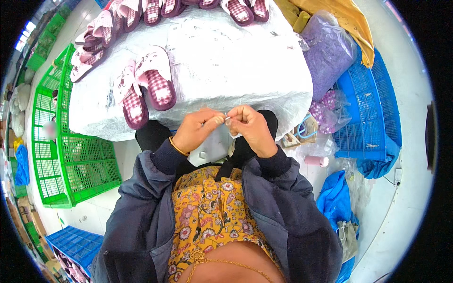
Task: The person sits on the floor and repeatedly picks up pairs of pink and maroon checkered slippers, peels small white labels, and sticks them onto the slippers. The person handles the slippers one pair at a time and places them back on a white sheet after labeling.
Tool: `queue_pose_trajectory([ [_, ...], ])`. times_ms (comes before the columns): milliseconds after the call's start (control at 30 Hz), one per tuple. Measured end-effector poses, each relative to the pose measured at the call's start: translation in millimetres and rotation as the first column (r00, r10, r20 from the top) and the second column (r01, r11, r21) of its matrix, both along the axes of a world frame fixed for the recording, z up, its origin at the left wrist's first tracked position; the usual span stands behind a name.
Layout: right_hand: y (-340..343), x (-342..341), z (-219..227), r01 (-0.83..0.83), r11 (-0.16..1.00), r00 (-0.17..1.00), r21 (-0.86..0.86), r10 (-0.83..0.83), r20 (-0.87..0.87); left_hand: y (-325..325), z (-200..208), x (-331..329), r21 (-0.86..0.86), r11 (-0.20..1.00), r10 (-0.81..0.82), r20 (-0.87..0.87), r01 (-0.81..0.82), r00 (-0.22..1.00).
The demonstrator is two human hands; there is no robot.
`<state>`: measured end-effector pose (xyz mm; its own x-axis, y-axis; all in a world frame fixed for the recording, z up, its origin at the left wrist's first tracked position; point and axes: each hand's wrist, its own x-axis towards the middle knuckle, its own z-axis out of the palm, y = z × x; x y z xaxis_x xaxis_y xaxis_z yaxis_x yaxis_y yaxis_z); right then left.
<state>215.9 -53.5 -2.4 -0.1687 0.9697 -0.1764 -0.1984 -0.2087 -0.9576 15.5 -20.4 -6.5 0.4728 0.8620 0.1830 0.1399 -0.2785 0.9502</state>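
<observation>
My left hand (196,129) and my right hand (253,129) meet just off the near edge of the table, above my knees. Both are closed in a pinch, fingertips almost touching. Between them shows a thin, pale sliver (226,115), too small to name. A pair of pink slippers with checked insoles lies on the white-covered table (222,61) to the left of my hands. The right slipper (160,88) overlaps the left slipper (134,109), whose sole end hangs over the table's edge.
More checked slippers (152,12) line the table's far and left edges. Green plastic crates (87,155) stand at left, a blue crate (361,106) at right beside a bag of purple material (328,52). A pink thread spool (316,161) and a small box (289,140) sit near my right knee.
</observation>
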Motion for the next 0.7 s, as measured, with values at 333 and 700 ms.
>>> queue_pose_trajectory([
  [333,-4.2,2.1,-1.6,-0.109,0.991,0.904,0.084,0.064,0.422,2.9,-7.6,2.0,-0.036,0.999,-0.021,-0.182,0.014,0.983],
  [700,6.9,-2.9,2.6,0.054,0.953,0.906,0.298,-0.172,0.388,19.0,9.5,14.1,0.015,1.0,-0.005,-0.198,0.008,0.98],
])
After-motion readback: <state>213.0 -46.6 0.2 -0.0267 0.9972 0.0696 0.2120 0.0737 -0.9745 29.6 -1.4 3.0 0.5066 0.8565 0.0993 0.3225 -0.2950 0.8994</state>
